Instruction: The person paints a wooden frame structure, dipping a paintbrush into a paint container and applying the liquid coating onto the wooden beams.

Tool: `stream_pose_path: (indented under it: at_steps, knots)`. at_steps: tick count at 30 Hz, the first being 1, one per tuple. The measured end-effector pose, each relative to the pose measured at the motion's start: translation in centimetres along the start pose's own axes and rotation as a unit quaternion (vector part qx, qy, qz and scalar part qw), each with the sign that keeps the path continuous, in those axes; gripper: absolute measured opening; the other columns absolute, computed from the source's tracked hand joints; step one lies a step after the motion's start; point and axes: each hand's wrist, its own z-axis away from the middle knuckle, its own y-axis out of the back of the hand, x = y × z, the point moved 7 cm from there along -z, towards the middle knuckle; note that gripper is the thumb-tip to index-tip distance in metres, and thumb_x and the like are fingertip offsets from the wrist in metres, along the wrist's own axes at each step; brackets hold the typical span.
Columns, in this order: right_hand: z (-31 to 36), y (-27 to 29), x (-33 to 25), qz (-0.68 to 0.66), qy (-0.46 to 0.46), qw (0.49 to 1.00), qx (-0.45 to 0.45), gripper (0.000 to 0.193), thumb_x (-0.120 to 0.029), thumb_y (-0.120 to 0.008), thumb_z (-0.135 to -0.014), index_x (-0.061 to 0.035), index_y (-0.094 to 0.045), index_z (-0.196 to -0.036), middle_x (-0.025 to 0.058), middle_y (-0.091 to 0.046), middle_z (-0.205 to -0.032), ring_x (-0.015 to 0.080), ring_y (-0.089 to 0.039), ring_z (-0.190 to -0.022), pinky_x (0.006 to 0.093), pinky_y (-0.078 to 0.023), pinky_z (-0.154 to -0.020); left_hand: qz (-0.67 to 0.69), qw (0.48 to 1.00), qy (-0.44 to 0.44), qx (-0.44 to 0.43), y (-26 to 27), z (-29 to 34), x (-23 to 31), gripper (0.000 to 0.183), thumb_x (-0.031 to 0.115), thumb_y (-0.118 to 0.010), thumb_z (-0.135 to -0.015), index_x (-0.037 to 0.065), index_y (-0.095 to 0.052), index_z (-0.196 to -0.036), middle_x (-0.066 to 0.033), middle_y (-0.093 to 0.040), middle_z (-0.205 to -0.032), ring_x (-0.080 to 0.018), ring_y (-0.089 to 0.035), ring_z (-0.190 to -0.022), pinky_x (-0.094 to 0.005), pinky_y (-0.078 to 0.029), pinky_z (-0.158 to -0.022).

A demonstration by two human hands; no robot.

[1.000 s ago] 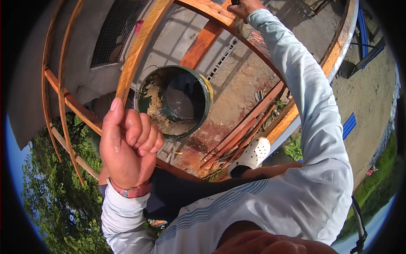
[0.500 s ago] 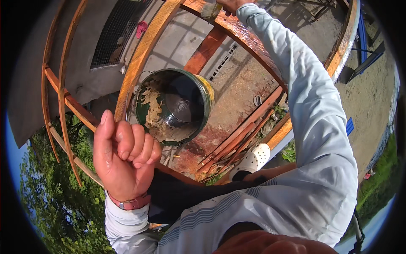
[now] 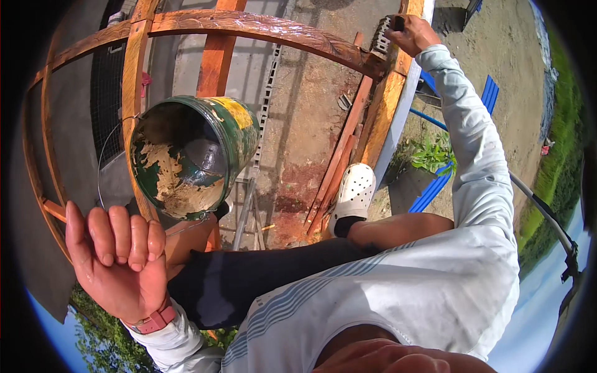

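Observation:
My left hand [image 3: 121,261], palm toward me, is closed with its fingers curled over the bucket's wire handle [image 3: 101,168]. The wire reaches both sides of those fingers, which hide its middle. Beyond them hangs a tilted dark green bucket [image 3: 239,146], smeared inside with dried tan residue, with dark liquid in the bottom. At the upper right, my right hand [image 3: 415,35] is closed round a paintbrush [image 3: 380,36]. The brush's bristles are by the joint where a curved beam [image 3: 261,28] meets an upright timber [image 3: 376,127]; the beam's face looks wet and shiny.
More timber posts [image 3: 132,74] and a brown crosspiece [image 3: 217,59] frame the left side. Far below, loose planks [image 3: 339,152] lie on the ground. My foot in a white clog [image 3: 356,189] is beside the timber. Blue sheets [image 3: 430,189] and a plant [image 3: 435,152] lie to the right.
My right hand has gone right along the curved beam with the paintbrush, to its end. My left hand and the bucket now appear further left, and the view has shifted.

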Motion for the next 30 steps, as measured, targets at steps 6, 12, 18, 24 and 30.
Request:
stream_pose_path:
  at_steps: [6,12,18,24,30]
  knots:
    - [-5.1,-0.7,0.5,0.055,-0.045,0.996,0.053,0.035,-0.035,-0.058,-0.076,-0.0030,-0.058,-0.090,0.0186,-0.061,-0.079,0.0342,-0.061,-0.074,0.0385,-0.049,-0.066,0.001,1.000,0.015,-0.015,-0.6,-0.1,-0.1,0.050,0.034,-0.024,-0.096,0.012,-0.026,-0.051,0.0002,-0.023,-0.046,-0.0114,-0.021,-0.037,-0.0277,-0.026,-0.042]
    - [-9.5,7.8,3.1,0.058,-0.022,0.982,0.181,0.033,-0.035,-0.059,-0.077,-0.0046,-0.058,-0.091,0.0179,-0.062,-0.081,0.0339,-0.061,-0.075,0.0380,-0.049,-0.067,0.003,1.000,0.012,0.008,0.7,0.5,0.1,0.050,0.034,-0.024,-0.096,0.012,-0.026,-0.051,0.0002,-0.023,-0.045,-0.0112,-0.021,-0.037,-0.0275,-0.026,-0.042]
    - [-3.7,1.1,2.9,0.044,-0.010,0.995,0.087,0.030,-0.034,-0.060,-0.076,-0.0086,-0.058,-0.093,0.0159,-0.062,-0.084,0.0336,-0.061,-0.078,0.0371,-0.048,-0.069,0.001,1.000,0.000,0.004,1.2,0.1,-0.1,0.050,0.033,-0.025,-0.096,0.013,-0.026,-0.050,0.0004,-0.024,-0.044,-0.0110,-0.020,-0.035,-0.0270,-0.026,-0.040]
    - [-0.4,1.9,4.5,-0.189,-0.133,0.972,-0.031,0.025,-0.025,-0.055,-0.076,-0.0053,-0.060,-0.091,0.0080,-0.055,-0.063,0.0181,-0.055,-0.053,0.0310,-0.047,-0.052,-0.017,0.997,0.001,0.074,1.6,-0.2,-1.0,0.050,0.033,-0.027,-0.096,0.013,-0.026,-0.050,0.0009,-0.023,-0.043,-0.0105,-0.020,-0.034,-0.0267,-0.027,-0.038]
    - [-8.7,7.9,11.5,-0.083,-0.110,0.952,0.272,0.021,-0.023,-0.054,-0.078,-0.0067,-0.059,-0.089,0.0057,-0.052,-0.059,0.0147,-0.051,-0.047,0.0301,-0.045,-0.050,-0.012,0.994,-0.018,0.109,2.5,-0.8,-1.5,0.043,0.031,-0.032,-0.095,0.013,-0.032,-0.057,0.0036,-0.021,-0.044,-0.0091,-0.019,-0.034,-0.0254,-0.025,-0.036]
